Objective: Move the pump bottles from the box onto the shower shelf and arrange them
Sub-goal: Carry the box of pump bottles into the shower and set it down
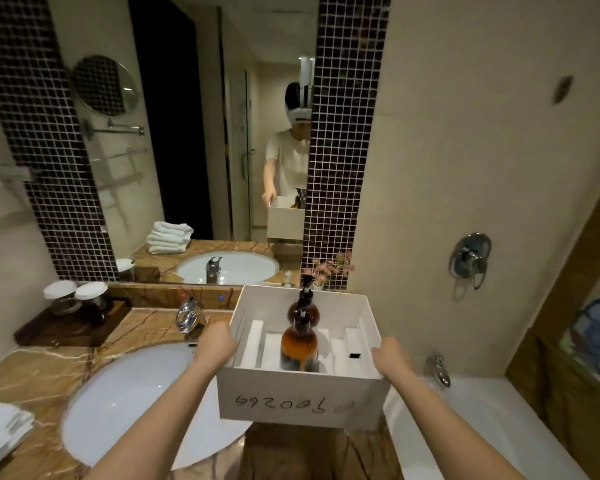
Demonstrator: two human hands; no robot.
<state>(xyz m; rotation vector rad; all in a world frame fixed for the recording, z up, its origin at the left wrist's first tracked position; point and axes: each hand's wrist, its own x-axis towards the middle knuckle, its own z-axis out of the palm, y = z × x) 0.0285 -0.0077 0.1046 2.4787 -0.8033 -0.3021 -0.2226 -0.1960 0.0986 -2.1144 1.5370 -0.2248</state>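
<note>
A marble vanity top (pixel 42 372) with an oval white basin (pixel 125 403) runs along my left, under a wide mirror (pixel 187 150) edged in dark mosaic tile (pixel 343 133); a white bathtub (pixel 482 427) sits at right below a wall mixer (pixel 470 258). I hold the open white box (pixel 302 400) above the counter's end, my left hand (pixel 217 346) closed on its left wall, my right hand (pixel 390 358) closed on its right wall. Two amber pump bottles (pixel 300 344) stand upright inside, one behind the other, between white dividers. My fingers are hidden behind the box walls. The handwriting on the box front reads upside down and is hard to make out. The towels (pixel 0 434) at lower left are cut off by the frame.
</note>
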